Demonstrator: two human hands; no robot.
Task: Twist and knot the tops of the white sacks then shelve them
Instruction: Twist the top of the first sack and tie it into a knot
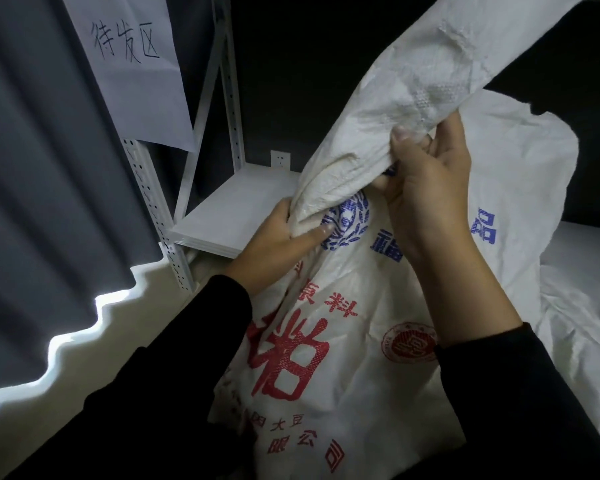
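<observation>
Hands: our left hand [278, 237] clamps round the gathered neck of the sack [343, 375]. Our right hand [430, 195] pinches the roped top [430, 71] between thumb and curled fingers, just above the left.

Why held so: the left pins the neck so the contents stay down and the twist cannot unwind. The right holds the free length, likely to wind it or lead it into a loop.

Sack top: bunched into a thick rope, it runs up and off toward the upper right. We see no knot in it yet.

Sack position: upright in front of us, its printed face toward the camera, close against the front edge of the shelf board [229, 209] and hiding that board's right end. What carries the sack is hidden, so we cannot tell.

Stage, our reading: twisting is under way, and the knot and shelving are not yet done.

Shelf: the white board sits bare where it shows, carried by a perforated upright [153, 202] at its front left corner.

Surroundings: a handwritten paper sign [129, 71] hangs on the rack, a wall socket [280, 158] shows behind the board's back edge, and a grey curtain [32, 168] hangs at left.

Unclear: crumpled white material [582, 323] lies at lower right. We cannot say whether it is another sack.
</observation>
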